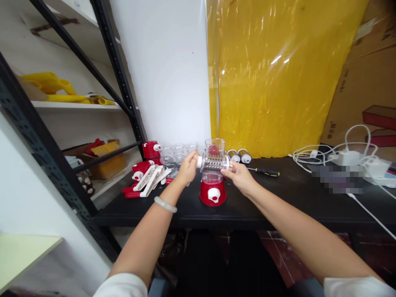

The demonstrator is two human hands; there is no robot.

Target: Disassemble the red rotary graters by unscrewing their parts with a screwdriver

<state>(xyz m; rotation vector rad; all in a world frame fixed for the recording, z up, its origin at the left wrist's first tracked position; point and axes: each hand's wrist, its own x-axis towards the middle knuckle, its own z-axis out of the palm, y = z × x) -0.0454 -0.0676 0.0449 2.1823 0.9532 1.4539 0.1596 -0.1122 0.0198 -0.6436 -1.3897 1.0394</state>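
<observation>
A metal grater drum with small holes and white ends lies sideways at a rotary grater with a clear hopper and a red base bearing a white knob. Whether the drum sits inside the clear housing or just in front of it, I cannot tell. The fingers of my left hand are closed on the white left end of the drum. My right hand pinches the white rim at its right end, thumb in front.
Behind my left hand stand clear hoppers and red bases; white handles lie nearer. Two more drums and a screwdriver lie right on the black table. White cables and chargers are farther right. A shelf rack borders the left.
</observation>
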